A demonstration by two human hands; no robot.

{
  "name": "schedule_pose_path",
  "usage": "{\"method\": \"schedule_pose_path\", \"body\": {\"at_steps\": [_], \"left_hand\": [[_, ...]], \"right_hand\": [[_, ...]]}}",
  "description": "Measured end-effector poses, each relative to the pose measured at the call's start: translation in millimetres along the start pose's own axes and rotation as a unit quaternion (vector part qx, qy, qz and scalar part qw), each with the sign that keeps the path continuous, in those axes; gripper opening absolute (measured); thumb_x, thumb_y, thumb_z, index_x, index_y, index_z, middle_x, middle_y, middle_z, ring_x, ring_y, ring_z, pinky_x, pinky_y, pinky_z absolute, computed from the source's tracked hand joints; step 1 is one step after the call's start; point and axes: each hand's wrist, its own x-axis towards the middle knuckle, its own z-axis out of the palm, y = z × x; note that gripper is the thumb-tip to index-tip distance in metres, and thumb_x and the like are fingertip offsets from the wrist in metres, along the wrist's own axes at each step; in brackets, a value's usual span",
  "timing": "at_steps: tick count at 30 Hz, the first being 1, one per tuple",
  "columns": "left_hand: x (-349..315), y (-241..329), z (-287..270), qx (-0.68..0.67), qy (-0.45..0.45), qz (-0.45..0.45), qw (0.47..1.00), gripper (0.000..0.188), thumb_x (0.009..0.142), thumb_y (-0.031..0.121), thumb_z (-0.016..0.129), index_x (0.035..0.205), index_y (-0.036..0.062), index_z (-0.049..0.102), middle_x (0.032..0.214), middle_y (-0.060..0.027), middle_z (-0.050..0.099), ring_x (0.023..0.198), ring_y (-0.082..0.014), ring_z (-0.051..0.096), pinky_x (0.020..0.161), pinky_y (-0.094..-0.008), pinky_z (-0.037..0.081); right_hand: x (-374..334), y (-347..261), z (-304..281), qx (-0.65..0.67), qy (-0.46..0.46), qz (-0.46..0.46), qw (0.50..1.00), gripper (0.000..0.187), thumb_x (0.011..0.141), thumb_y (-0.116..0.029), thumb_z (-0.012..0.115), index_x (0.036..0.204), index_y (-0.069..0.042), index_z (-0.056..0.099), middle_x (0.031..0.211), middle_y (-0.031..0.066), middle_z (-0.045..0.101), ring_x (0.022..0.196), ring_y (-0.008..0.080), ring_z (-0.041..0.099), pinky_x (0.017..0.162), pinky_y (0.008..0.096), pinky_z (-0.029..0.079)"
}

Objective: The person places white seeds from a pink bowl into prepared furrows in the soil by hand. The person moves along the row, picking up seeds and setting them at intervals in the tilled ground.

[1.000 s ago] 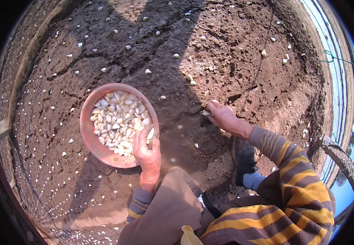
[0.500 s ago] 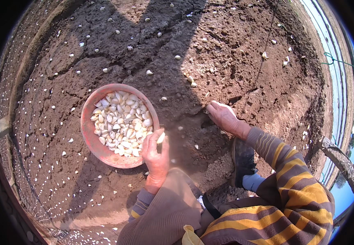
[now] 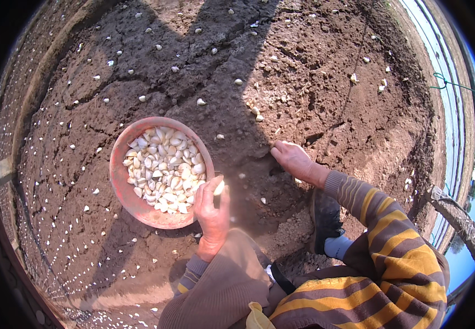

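My left hand [image 3: 212, 214] is closed at the right rim of a round reddish bowl [image 3: 123, 189]. A pale garlic clove [image 3: 219, 188] sticks up between its thumb and fingers. Many peeled-looking garlic cloves [image 3: 166, 170] are heaped in the bowl, which rests on brown soil. To the right, my right hand [image 3: 297, 162] reaches down with its fingertips pressed together at the soil surface, beside a dark hollow. Whatever those fingers pinch, if anything, is hidden. Two single cloves [image 3: 257, 114] lie on the soil just beyond this hand.
Cracked brown soil [image 3: 84, 159] spreads all around, dotted with cloves in rough rows, densest at lower left. My dark shoe [image 3: 326, 219] stands below the right hand. A wooden post [image 3: 454, 216] and a green cord [image 3: 440, 81] are at the right edge.
My right hand has shifted slightly left along the soil, fingertips still down. The left hand stays by the bowl with the clove, which appears a little lower in view.
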Motion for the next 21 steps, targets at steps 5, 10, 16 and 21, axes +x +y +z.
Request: {"method": "schedule_pose_path", "body": {"at_steps": [5, 10, 16, 21], "left_hand": [[-3, 0, -1, 0.009, -0.008, 0.016, 1.000, 0.023, 0.083, 0.005, 0.068, 0.105, 0.0002, 0.066, 0.099, -0.0141, 0.066, 0.090, -0.0308, 0.063, 0.083, -0.0386, 0.050], [-17, 6, 3, 0.019, -0.042, 0.014, 0.999, 0.021, 0.086, 0.006, 0.069, 0.106, -0.0019, 0.065, 0.099, -0.0130, 0.066, 0.091, -0.0286, 0.063, 0.086, -0.0366, 0.048], [-26, 4, 18, -0.049, -0.111, -0.043, 0.992, 0.022, 0.088, 0.004, 0.066, 0.110, -0.0007, 0.065, 0.096, -0.0097, 0.065, 0.086, -0.0202, 0.061, 0.080, -0.0318, 0.049], [-33, 1, 29, -0.193, -0.166, -0.258, 0.932, 0.027, 0.095, 0.009, 0.058, 0.121, -0.0007, 0.061, 0.095, -0.0046, 0.065, 0.079, -0.0109, 0.059, 0.074, -0.0253, 0.049]], "right_hand": [[30, 1, -25, 0.061, -0.068, 0.106, 0.990, 0.022, 0.088, -0.017, 0.065, 0.094, 0.000, 0.053, 0.094, 0.0160, 0.058, 0.073, 0.0339, 0.064, 0.065, 0.0444, 0.052], [91, 6, -43, 0.065, 0.111, 0.148, 0.981, 0.022, 0.087, -0.014, 0.065, 0.103, -0.004, 0.053, 0.092, 0.0156, 0.056, 0.078, 0.0349, 0.062, 0.068, 0.0444, 0.052], [99, 36, -49, 0.138, 0.166, 0.153, 0.964, 0.014, 0.088, -0.004, 0.060, 0.102, -0.003, 0.055, 0.094, 0.0162, 0.061, 0.084, 0.0322, 0.063, 0.074, 0.0428, 0.051], [55, 94, -63, 0.192, 0.242, 0.304, 0.901, 0.016, 0.085, -0.010, 0.067, 0.099, -0.004, 0.062, 0.090, 0.0175, 0.064, 0.080, 0.0311, 0.064, 0.074, 0.0422, 0.051]]}}
